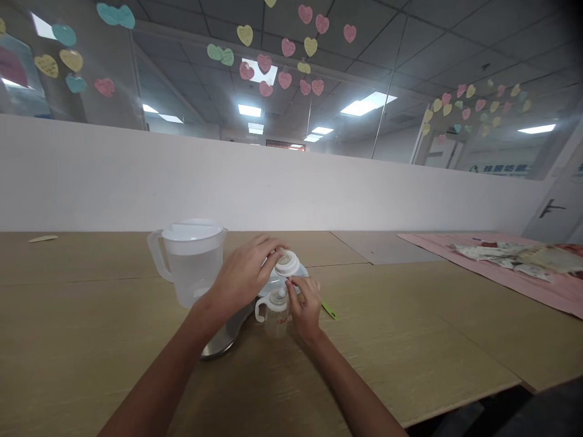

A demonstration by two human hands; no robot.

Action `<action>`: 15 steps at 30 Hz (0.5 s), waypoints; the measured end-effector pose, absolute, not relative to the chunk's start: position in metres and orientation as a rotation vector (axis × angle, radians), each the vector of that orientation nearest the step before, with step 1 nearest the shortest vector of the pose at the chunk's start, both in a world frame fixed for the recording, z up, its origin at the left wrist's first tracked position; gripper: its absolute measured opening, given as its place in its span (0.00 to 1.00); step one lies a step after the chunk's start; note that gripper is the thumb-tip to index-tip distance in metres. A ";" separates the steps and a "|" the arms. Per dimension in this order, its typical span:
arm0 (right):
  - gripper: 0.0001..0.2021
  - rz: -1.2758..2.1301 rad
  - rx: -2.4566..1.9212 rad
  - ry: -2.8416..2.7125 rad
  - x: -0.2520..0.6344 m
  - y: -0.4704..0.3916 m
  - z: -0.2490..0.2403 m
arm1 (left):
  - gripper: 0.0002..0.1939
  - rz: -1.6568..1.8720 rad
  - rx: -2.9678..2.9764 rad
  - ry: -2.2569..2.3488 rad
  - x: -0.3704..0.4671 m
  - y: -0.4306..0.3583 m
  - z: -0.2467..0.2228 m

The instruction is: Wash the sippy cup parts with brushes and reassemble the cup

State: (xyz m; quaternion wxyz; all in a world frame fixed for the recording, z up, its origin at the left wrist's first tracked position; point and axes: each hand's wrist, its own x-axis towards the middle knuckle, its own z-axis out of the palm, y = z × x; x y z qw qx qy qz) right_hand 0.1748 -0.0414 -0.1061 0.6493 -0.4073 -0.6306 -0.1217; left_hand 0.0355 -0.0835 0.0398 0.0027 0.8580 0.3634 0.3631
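A clear baby bottle (276,321) with a white collar and side handle stands upright on the table, a pale teat or spout at its top. Just behind and above it is a white round cap (287,263) with a pale centre. The thumb and fingers of my left hand (248,267) are closed on the cap's left side. My right hand (306,303) is beside the bottle's top, its fingers pinched together just below the cap. Whatever lies between those fingertips is hidden. Behind the bottle, a pale dish (272,284) is partly covered by my hands.
A lidded plastic jug (194,264) of clear liquid stands left of my hands. A curved metal tray (221,341) lies under my left forearm. A green handle (328,311) sticks out at right. Farther right, cloths (514,258) lie on a pink mat (437,249). A white wall (273,188) bounds the table's back.
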 end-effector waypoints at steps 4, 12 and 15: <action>0.09 -0.245 -0.990 -1.300 0.181 -0.038 -0.106 | 0.15 1.285 2.646 1.153 0.034 -0.081 0.040; 0.15 0.085 -1.190 -1.111 0.199 -0.014 -0.115 | 0.13 1.480 2.523 1.333 0.023 -0.072 0.042; 0.15 0.185 -1.209 -1.156 0.203 -0.005 -0.123 | 0.13 1.397 2.570 1.384 0.024 -0.070 0.040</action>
